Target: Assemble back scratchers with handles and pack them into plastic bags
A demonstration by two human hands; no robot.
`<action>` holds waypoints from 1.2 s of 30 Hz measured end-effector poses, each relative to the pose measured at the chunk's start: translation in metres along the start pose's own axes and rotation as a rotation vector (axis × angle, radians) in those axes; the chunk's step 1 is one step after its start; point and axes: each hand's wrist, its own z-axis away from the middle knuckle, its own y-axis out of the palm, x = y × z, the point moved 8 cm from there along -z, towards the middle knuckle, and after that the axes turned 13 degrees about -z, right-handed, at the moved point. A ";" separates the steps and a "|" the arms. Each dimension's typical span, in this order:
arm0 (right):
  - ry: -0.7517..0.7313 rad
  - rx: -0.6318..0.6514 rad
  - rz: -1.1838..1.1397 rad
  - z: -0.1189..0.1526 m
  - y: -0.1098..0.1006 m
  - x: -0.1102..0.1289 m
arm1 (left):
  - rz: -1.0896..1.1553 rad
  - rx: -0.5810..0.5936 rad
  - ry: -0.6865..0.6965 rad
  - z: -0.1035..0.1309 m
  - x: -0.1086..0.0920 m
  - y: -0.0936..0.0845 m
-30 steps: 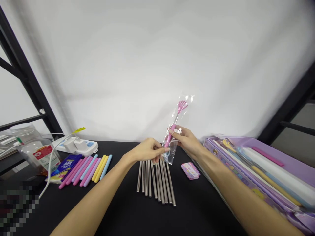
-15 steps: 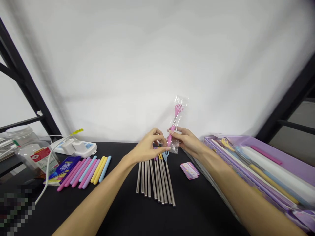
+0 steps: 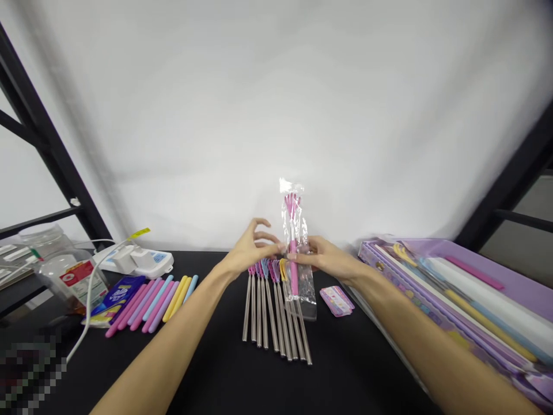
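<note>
Pink scratcher (image 3: 294,276): inside clear bag (image 3: 307,285)
Right hand (image 3: 326,255): I pinch both
Left hand (image 3: 250,249): my fingers apart, nearby

Open near tabletop (image 3: 242,383), metal rods (image 3: 275,318) beyond

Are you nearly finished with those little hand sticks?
Not yet, it seems. Done: one pink stick is inside a clear bag. In hand: the right hand holds it, left hand close by. Left: metal rods without coloured handles, plus loose coloured tubes and cards.
</note>
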 end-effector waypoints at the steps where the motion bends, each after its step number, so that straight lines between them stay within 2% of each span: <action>1: 0.038 0.051 -0.004 0.001 0.006 -0.002 | -0.006 -0.070 0.058 -0.001 -0.006 -0.009; 3: 0.119 0.177 -0.029 0.006 0.019 -0.006 | -0.033 -0.144 0.163 -0.001 -0.018 -0.017; 5: 0.203 0.294 -0.050 0.013 0.032 -0.010 | -0.061 -0.174 0.227 -0.002 -0.027 -0.018; 8: 0.305 0.398 -0.051 0.023 0.045 -0.016 | -0.059 -0.238 0.217 -0.003 -0.028 -0.020; 10: 0.360 0.448 -0.020 0.028 0.050 -0.020 | -0.072 -0.220 0.176 -0.003 -0.024 -0.018; 12: 0.423 0.522 0.037 0.033 0.052 -0.022 | -0.104 -0.150 0.153 -0.001 -0.020 -0.013; 14: 0.500 0.571 0.127 0.038 0.046 -0.024 | -0.128 -0.074 0.145 0.001 -0.018 -0.008; 16: 0.532 0.496 0.286 0.036 0.023 -0.023 | -0.137 0.000 0.132 0.003 -0.015 -0.002; 19: 0.422 0.252 0.646 0.028 -0.026 -0.010 | -0.152 0.118 0.105 0.006 -0.010 0.009; 21: 0.416 0.203 0.875 0.031 -0.048 -0.010 | -0.147 0.190 0.082 0.007 -0.007 0.018; 23: 0.503 0.226 1.003 0.036 -0.059 -0.022 | -0.137 0.246 0.064 0.009 -0.005 0.026; 26: 0.620 0.272 1.042 0.041 -0.059 -0.041 | -0.145 0.291 0.050 0.011 -0.002 0.034; 31: 0.578 0.313 1.085 0.033 -0.045 -0.051 | -0.159 0.317 0.024 0.012 0.003 0.038; 36: 0.590 0.342 1.074 0.032 -0.046 -0.057 | -0.173 0.314 0.028 0.012 0.002 0.039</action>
